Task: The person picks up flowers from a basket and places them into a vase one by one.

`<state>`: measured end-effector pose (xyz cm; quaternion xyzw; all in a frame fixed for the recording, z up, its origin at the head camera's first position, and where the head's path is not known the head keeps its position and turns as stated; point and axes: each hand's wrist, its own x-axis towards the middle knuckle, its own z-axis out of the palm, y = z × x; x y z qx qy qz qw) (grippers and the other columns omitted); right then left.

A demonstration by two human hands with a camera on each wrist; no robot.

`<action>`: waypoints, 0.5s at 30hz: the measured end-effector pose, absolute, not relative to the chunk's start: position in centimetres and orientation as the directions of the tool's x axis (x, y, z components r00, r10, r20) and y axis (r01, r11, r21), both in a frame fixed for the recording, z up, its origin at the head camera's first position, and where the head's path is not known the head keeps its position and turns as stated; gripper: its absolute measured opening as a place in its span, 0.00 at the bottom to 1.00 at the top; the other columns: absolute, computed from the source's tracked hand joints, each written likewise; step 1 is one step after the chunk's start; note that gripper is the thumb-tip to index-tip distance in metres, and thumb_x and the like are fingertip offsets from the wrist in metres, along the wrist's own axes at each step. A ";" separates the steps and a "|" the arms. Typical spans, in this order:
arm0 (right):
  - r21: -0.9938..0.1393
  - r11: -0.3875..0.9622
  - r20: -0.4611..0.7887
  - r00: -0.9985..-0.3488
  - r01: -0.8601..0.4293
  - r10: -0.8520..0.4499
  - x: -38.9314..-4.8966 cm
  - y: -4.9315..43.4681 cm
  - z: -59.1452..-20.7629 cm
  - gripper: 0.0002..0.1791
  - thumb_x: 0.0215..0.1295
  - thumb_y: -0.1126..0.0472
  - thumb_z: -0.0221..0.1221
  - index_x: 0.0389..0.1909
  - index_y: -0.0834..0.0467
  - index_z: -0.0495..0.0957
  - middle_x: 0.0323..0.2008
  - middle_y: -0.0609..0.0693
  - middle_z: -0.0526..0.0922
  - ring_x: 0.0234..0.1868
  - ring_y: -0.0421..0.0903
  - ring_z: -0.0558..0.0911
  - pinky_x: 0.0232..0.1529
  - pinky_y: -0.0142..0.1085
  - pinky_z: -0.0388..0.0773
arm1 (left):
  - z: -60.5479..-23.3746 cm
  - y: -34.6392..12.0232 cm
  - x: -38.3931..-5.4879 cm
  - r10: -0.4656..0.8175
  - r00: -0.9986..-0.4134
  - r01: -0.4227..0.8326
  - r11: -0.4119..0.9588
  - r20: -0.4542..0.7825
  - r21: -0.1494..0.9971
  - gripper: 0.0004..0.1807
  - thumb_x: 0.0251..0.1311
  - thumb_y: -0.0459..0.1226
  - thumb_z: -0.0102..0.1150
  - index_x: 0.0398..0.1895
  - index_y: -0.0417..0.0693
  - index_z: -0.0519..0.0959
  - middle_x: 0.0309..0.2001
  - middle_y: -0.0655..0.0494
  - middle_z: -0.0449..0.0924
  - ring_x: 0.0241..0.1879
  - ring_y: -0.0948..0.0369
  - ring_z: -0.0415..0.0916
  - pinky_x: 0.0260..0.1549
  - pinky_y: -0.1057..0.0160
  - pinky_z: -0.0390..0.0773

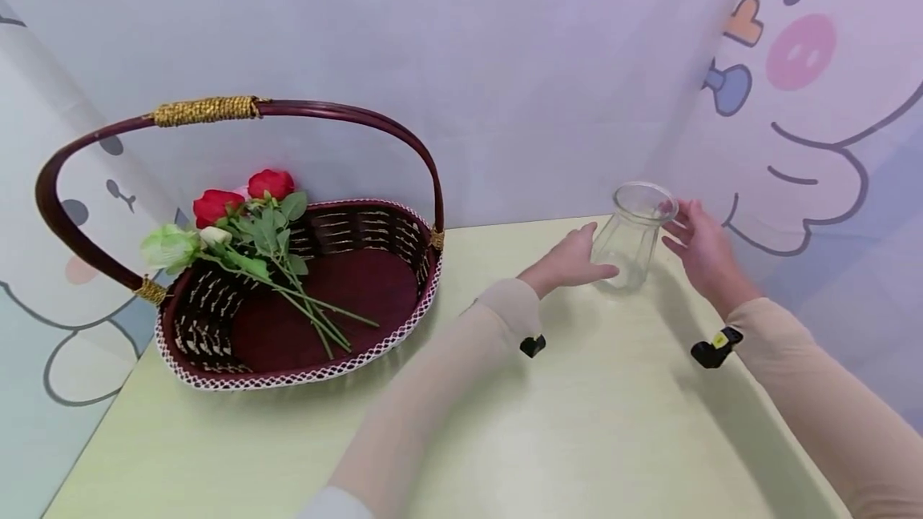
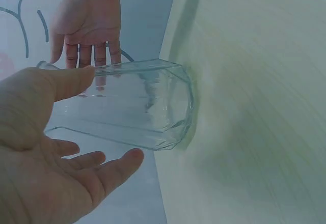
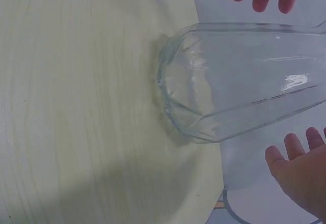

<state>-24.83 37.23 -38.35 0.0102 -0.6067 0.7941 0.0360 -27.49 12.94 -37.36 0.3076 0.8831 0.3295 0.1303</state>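
On my head feed, a clear glass vase point(image 1: 626, 243) stands upright at the right-hand end of the bench point(image 1: 562, 423), its base on the pale wood-grain top. Both hands are apart, one on each side of it. I see the left hand point(image 1: 570, 257) with thumb and fingers spread loosely about the near left side of the glass; the right hand point(image 1: 703, 251) has its fingers extended just beside the rim. From my angles I cannot tell whether any fingertip touches the vase.

The markings I can make out are drawings: a cartoon figure point(image 1: 800, 53) with a pink snout, printed on the pale backdrop point(image 1: 505, 86). A black wrist device point(image 1: 710, 353) with a yellow patch sits at the right sleeve point(image 1: 779, 343); that patch is too small for me to read.

For edges, I have the bench's back edge running close behind the vase, and its right edge beneath the right forearm. A stretch of bench top separates the vase from the dark red basket point(image 1: 310, 376), which has white trim round its rim. Its handle point(image 1: 339, 110), bound at the top in gold cord, arches high on the left. Flowers point(image 1: 263, 235) lie over the basket's left side, red blooms toward the back, stems slanting inward.
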 end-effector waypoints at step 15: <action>-0.976 -0.205 0.092 -0.994 -0.078 -0.057 -25.0 36.5 -40.2 0.23 0.83 0.50 0.43 0.68 0.59 0.67 0.58 0.42 0.73 0.59 0.39 0.72 0.55 0.32 0.74 | -39.7 16.8 -27.9 0.493 -0.852 0.492 0.637 0.178 0.594 0.53 0.61 0.58 0.68 0.81 0.48 0.51 0.72 0.50 0.64 0.65 0.57 0.71 0.63 0.65 0.73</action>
